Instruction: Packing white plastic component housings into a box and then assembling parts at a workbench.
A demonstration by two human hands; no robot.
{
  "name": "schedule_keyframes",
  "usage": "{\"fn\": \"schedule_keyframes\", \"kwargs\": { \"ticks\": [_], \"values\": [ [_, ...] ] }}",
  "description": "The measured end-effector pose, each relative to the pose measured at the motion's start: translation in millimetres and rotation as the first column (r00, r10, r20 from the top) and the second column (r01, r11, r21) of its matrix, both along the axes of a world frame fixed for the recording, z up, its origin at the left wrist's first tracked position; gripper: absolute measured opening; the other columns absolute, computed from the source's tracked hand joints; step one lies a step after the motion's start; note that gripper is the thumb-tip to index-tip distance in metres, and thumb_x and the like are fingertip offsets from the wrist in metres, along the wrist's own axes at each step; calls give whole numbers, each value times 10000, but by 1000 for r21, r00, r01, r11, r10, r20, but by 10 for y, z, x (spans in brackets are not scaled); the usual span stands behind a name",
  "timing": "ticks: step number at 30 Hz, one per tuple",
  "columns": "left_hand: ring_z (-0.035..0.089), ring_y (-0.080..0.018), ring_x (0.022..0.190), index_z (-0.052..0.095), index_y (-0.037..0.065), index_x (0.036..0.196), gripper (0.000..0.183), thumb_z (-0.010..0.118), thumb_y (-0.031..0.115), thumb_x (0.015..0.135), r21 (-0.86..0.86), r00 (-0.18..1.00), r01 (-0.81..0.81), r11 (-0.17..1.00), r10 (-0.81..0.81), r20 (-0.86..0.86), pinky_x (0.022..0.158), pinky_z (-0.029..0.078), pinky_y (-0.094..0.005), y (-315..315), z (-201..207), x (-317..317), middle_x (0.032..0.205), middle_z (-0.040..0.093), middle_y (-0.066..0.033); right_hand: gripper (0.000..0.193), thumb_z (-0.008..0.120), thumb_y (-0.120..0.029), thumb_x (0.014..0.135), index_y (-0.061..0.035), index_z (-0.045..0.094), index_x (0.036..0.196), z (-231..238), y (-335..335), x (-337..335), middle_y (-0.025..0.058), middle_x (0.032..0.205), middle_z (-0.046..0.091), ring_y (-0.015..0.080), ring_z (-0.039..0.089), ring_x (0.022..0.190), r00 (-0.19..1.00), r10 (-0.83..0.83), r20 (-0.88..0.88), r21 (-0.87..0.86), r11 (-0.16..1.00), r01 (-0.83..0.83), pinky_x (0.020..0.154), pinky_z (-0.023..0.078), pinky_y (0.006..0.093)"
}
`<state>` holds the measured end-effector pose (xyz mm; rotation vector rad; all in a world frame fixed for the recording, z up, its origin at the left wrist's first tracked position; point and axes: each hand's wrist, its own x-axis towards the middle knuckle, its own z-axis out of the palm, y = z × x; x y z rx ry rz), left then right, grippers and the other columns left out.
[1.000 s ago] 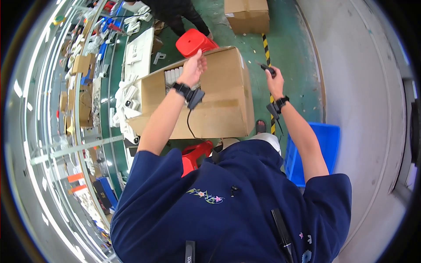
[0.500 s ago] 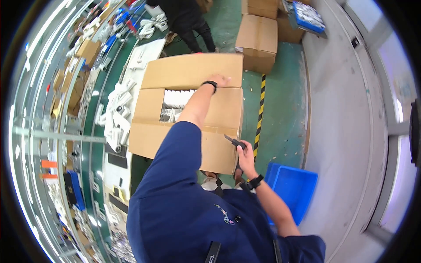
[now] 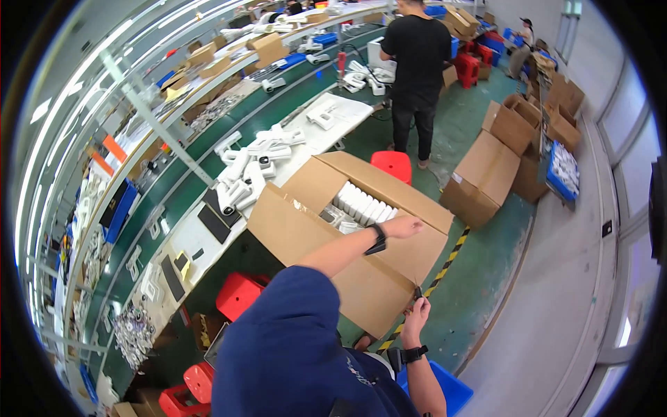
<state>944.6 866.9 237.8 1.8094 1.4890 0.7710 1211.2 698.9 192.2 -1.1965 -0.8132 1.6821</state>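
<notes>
A large brown cardboard carton (image 3: 353, 300) stands in front of me with its top flaps spread. Through the gap show white plastic parts (image 3: 365, 203) packed in a row, with some clear wrapping beside them. My left hand (image 3: 403, 226), a black band on its wrist, reaches across the carton onto the right-hand flap near the far fold; its fingers are mostly turned out of sight. At the carton's near right corner my right hand (image 3: 416, 317) is closed around a black utility knife (image 3: 417, 293). The thin blade points up, close beside the cardboard edge.
On the left, a white workbench (image 3: 201, 258) bears piled white plastic housings (image 3: 244, 167). Red stools (image 3: 240, 295) stand below it and beyond the carton (image 3: 391, 165). A person in black (image 3: 417, 69) stands ahead. More cartons (image 3: 484, 170) are at right; a blue bin (image 3: 445, 389) sits by my right arm.
My view has lifted and turned, so the carton looks tilted and more of the room shows. The knife, over the near flap before, is now at the carton's corner edge.
</notes>
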Motion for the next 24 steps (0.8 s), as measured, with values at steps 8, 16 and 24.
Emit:
{"fn": "schedule_keyframes", "kwargs": {
  "ticks": [8,16,24],
  "values": [
    [612,-332,870,642,54,836,385,470,369,973,146,865,-184,972,231,-445,873,416,-461,-3162,1502,-1249,877,652,-148,310,448,-352,1022,-71,506,1139,772,-920,-233,44,983,566,127,519,775,975,-111,-193,-60,993,101,676,434,282],
    [544,-318,963,575,41,989,202,640,88,802,322,952,-199,925,261,-163,879,440,-411,-5299,1274,-1743,972,561,-116,295,511,-298,1001,-31,534,1121,955,-1731,-629,41,861,596,65,472,644,764,634,120,-168,771,-614,574,391,205],
    [520,-273,944,562,61,927,227,586,47,701,549,936,-205,810,326,-131,894,409,-368,-5982,722,-1975,913,528,-95,237,484,-207,1002,-30,462,1158,735,-3006,-775,67,850,534,141,509,728,425,251,870,173,651,-739,670,439,292]
  ]
}}
